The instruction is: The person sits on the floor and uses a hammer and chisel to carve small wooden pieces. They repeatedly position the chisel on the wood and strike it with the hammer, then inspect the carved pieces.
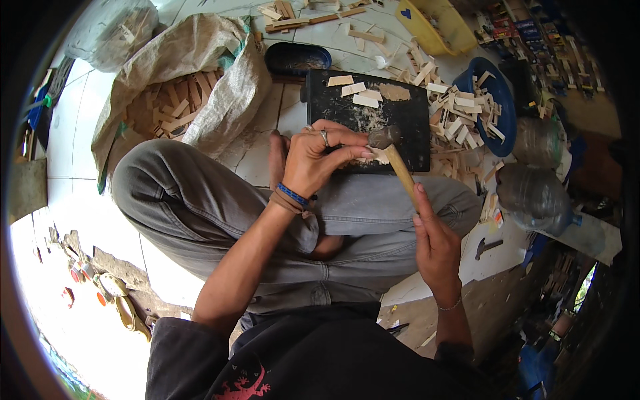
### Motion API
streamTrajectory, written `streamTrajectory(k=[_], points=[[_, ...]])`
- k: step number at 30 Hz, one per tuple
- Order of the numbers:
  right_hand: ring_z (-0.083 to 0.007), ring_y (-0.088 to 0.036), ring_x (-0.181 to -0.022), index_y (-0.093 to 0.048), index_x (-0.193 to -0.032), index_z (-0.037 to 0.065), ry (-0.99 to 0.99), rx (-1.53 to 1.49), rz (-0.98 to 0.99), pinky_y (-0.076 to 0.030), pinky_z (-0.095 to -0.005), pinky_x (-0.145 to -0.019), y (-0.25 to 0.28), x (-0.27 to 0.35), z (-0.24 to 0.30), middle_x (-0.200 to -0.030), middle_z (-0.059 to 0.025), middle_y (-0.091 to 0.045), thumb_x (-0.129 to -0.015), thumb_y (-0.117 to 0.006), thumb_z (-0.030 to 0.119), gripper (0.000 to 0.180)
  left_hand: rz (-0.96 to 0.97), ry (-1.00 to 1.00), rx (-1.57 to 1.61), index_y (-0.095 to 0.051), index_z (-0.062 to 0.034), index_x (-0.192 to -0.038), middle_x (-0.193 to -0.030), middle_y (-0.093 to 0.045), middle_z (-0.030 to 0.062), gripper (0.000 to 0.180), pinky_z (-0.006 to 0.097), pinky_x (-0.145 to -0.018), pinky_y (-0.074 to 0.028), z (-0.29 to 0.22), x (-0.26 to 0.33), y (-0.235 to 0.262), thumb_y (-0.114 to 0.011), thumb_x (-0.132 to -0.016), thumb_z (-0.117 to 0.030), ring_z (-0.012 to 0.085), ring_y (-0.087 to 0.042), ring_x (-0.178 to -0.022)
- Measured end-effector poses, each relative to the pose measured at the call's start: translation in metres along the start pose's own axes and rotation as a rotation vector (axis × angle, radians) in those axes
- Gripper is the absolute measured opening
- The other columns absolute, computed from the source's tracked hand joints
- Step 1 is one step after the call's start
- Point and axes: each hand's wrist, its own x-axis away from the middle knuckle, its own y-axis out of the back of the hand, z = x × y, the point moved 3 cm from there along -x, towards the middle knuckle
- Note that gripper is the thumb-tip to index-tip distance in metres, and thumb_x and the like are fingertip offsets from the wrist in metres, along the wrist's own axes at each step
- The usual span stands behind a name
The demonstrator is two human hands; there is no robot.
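My left hand (323, 150) pinches a small pale wood piece (379, 156) between thumb and fingers, just above the near edge of a black board (320, 110). A hammer (402, 175) with a wooden handle is held in my right hand (437, 243), fingers around the handle's lower end. Its dark head lies right by my left fingertips, over the wood piece; whether they touch, I cannot tell. Several cut wood blocks (354, 89), a light brown patch and scattered wood dust lie on the board's far half.
An open woven sack (230, 103) of wood pieces stands at left. Beyond the board sit a dark blue oval tray (297, 59) and a yellow basin (450, 30). Right are piled blocks (460, 110), a blue basin (505, 90), a plastic bottle (533, 197) and another hammer (489, 248).
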Motion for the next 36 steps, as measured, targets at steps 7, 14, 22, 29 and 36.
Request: streamTrajectory(k=[7,14,22,29,36], points=[[-0.0315,-0.075,-0.105,-0.049,-0.155,0.007,0.062,0.031,-0.168,-0.060,-0.0375,-0.083,0.006,0.003,0.001,-0.129,-0.0223,-0.069,-0.099,-0.061,-0.003,0.058,0.023,-0.011,-0.007,-0.083,-0.0079,-0.100,-0.101,-0.079,0.0054,0.015,0.030,-0.087,-0.056,0.001,0.000,0.001,-0.083,-0.085,-0.013,0.0162,-0.071,-0.097],[-0.0313,-0.074,-0.111,-0.047,-0.156,0.006,0.056,0.038,-0.187,-0.060,-0.0363,-0.087,0.005,0.004,-0.009,-0.139,-0.0223,-0.065,-0.098,-0.062,-0.003,0.060,0.044,-0.019,0.013,-0.083,-0.0071,-0.101,-0.104,-0.080,0.0046,0.016,0.031,-0.090,-0.054,0.004,0.000,0.001,-0.082,-0.086,-0.012,0.0166,-0.068,-0.102],[-0.0302,-0.075,-0.105,-0.047,-0.155,0.005,0.120,0.093,-0.148,-0.061,-0.0347,-0.083,0.000,0.006,-0.010,-0.138,-0.0220,-0.065,-0.099,-0.063,-0.002,0.059,0.058,-0.065,-0.012,-0.082,-0.0076,-0.101,-0.104,-0.080,0.0040,0.016,0.033,-0.089,-0.054,0.006,0.000,0.001,-0.082,-0.086,-0.013,0.0166,-0.068,-0.102],[-0.0313,-0.075,-0.105,-0.046,-0.156,0.005,0.040,0.102,-0.033,-0.060,-0.0357,-0.084,-0.007,0.006,-0.012,-0.142,-0.0214,-0.063,-0.100,-0.060,-0.003,0.059,0.071,-0.050,-0.018,-0.081,-0.0055,-0.102,-0.108,-0.080,0.0055,0.018,0.033,-0.090,-0.055,0.007,0.000,0.001,-0.082,-0.086,-0.014,0.0181,-0.068,-0.103],[-0.0327,-0.074,-0.108,-0.046,-0.156,0.006,-0.018,-0.023,-0.091,-0.059,-0.0384,-0.086,-0.005,0.006,-0.012,-0.143,-0.0211,-0.062,-0.101,-0.058,-0.003,0.058,0.031,-0.027,0.018,-0.081,-0.0069,-0.108,-0.107,-0.080,0.0058,0.025,0.035,-0.092,-0.055,0.002,0.006,-0.003,-0.083,-0.085,-0.017,0.0212,-0.072,-0.101]])
